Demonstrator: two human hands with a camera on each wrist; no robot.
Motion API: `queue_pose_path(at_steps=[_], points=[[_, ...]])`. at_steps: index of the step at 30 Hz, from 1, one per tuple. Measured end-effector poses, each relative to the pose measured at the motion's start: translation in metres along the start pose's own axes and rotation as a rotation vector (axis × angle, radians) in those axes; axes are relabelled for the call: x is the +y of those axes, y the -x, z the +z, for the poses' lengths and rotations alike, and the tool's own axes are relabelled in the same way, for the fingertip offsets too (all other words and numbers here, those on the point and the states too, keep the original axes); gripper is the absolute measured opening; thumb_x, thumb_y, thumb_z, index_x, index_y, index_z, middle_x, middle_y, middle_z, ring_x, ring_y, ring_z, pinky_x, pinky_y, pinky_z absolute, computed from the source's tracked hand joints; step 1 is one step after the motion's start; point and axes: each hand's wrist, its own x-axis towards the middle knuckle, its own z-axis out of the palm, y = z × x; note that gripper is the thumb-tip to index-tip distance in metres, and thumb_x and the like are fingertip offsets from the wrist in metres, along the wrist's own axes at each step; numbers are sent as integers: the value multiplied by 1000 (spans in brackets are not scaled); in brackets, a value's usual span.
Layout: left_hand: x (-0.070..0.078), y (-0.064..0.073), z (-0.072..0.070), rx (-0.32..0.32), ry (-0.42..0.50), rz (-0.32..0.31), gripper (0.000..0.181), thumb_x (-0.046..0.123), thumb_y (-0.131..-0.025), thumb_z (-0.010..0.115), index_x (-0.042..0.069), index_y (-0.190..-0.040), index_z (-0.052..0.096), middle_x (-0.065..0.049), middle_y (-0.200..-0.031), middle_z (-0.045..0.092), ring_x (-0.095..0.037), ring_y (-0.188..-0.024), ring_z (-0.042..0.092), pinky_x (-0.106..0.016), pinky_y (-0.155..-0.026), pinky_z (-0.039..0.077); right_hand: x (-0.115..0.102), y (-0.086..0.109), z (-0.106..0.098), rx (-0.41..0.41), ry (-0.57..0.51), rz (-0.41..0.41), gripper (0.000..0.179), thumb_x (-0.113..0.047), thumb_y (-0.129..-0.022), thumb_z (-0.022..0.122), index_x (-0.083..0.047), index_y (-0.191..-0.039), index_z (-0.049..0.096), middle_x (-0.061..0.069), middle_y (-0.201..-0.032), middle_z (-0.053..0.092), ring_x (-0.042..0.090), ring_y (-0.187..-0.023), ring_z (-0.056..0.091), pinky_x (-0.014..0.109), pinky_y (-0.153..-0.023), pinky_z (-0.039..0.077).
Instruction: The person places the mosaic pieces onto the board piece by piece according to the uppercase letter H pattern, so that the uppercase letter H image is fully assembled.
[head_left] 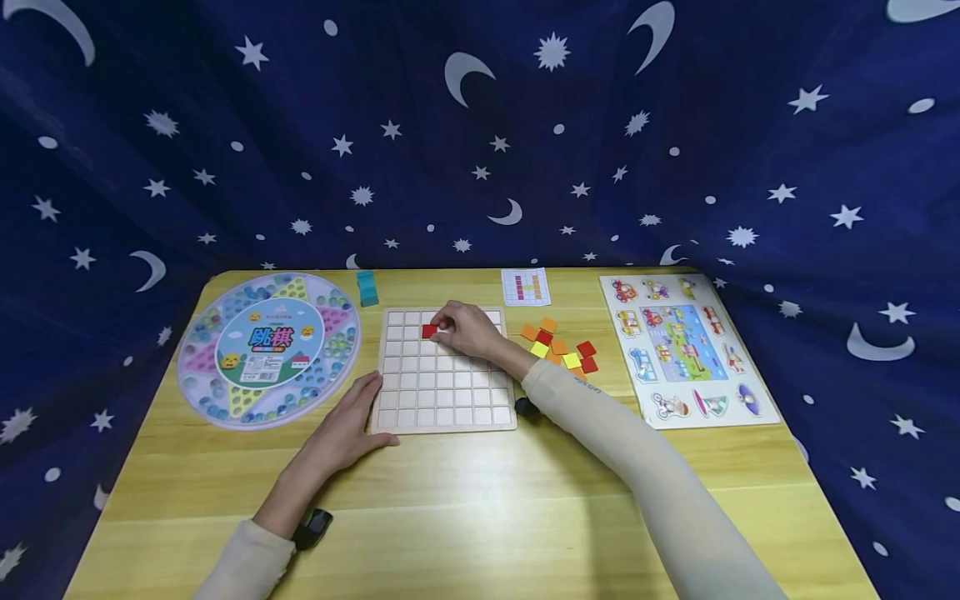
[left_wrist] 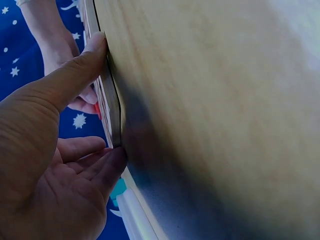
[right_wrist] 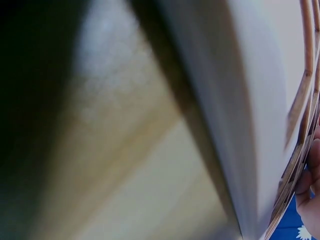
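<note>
A square wooden grid board [head_left: 442, 398] lies on the table in the head view. Over its upper left part, my right hand [head_left: 472, 332] pinches a small red square tile [head_left: 429, 332] between curled fingers and thumb. Red also shows at those fingertips in the left wrist view, partly hidden behind the board's edge. My left hand [head_left: 345, 432] rests at the board's lower left corner, fingers along the left side and thumb by the near edge. In the left wrist view the thumb and fingertips touch the board's rim [left_wrist: 111, 95].
Right of the board lie loose red, orange and yellow tiles [head_left: 558, 347]. A printed pattern card [head_left: 526, 287] and a teal block [head_left: 367, 288] sit behind. A round marble game board [head_left: 270, 350] stands left, a picture puzzle [head_left: 686, 354] right.
</note>
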Motion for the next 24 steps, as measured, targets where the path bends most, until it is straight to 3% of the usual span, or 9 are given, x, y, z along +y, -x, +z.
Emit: queue_pose_path(at_steps=[24], points=[[-1, -1, 1, 1, 1, 4, 103, 35, -73, 86, -4, -151, 30, -22, -155, 30, -40, -139, 38, -53, -108, 40, 2, -4, 0, 7, -52, 3, 24, -23, -84, 78, -10, -104, 74, 0, -94, 69, 11, -84, 62, 26, -80, 50]])
